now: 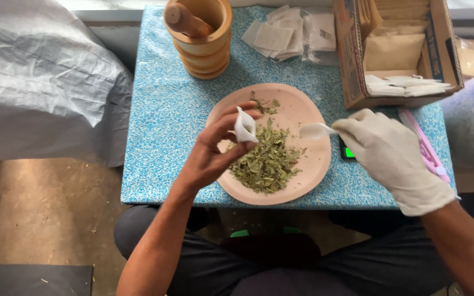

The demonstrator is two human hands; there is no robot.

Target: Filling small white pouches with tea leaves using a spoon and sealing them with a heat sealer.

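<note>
A small table with a blue speckled top sits in front of the person. On it, near the middle, is a round pink plate. A pile of dry green leaves lies on the plate, more on its left side.

The left hand is bare. It pinches a small white paper bag by its edge, mouth open and facing up, right above the leaves.

The right hand wears a white glove and grips a little white spoon. The spoon lies sideways, bowl pointing left at the bag. The bag is just beside the spoon's tip, not touching. The leaves lie below and between both hands.
</note>
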